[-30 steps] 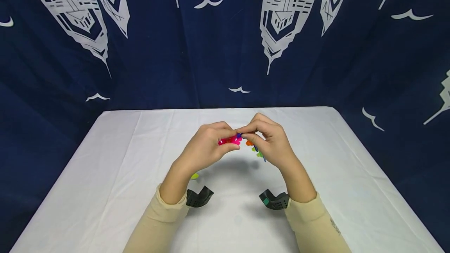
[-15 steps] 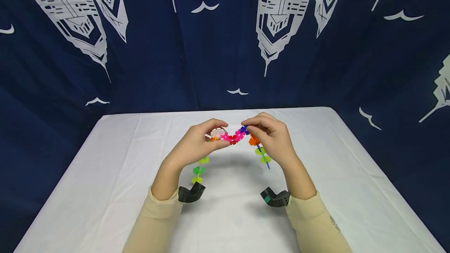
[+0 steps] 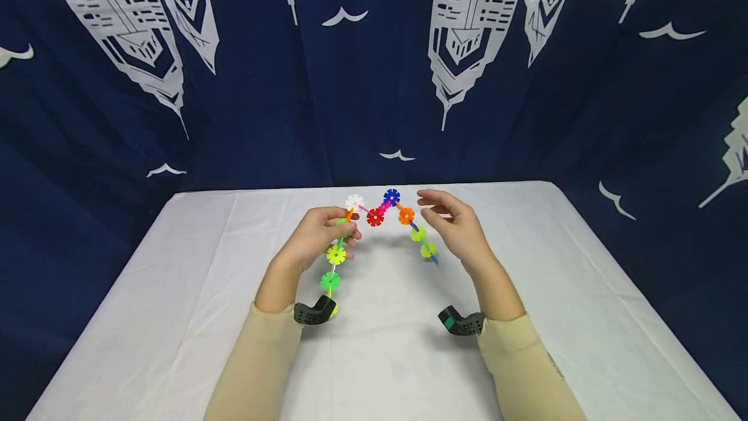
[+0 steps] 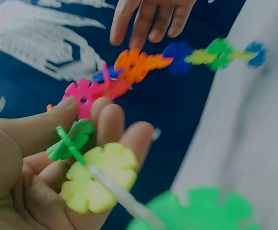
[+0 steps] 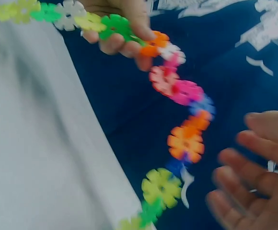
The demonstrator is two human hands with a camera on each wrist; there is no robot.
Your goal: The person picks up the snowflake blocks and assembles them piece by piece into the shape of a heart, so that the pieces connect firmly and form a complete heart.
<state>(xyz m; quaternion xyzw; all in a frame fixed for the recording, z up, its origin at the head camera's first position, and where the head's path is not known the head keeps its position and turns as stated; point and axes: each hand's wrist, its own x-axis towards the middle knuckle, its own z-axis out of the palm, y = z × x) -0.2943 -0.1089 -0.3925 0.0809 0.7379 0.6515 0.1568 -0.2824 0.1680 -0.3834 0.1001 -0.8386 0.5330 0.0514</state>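
A chain of interlocking plastic snowflake discs hangs in a zigzag above the table. My left hand holds it between thumb and fingers, near a green disc and an orange disc. From there, yellow and green discs trail down past the left wrist. On the other side the chain runs through a white disc, red, pink and a dark blue disc, then orange, and droops to yellow-green ones. My right hand is apart from the chain, fingers loosely spread and holding nothing.
A white cloth covers the table beneath both hands. Behind its far edge hangs a navy curtain with white building prints. A black camera mount sits on the left wrist and another on the right wrist.
My right hand has let go of the chain near the dark blue disc and moved right. The left hand has shifted left and lower, and the chain now shows stretched out.
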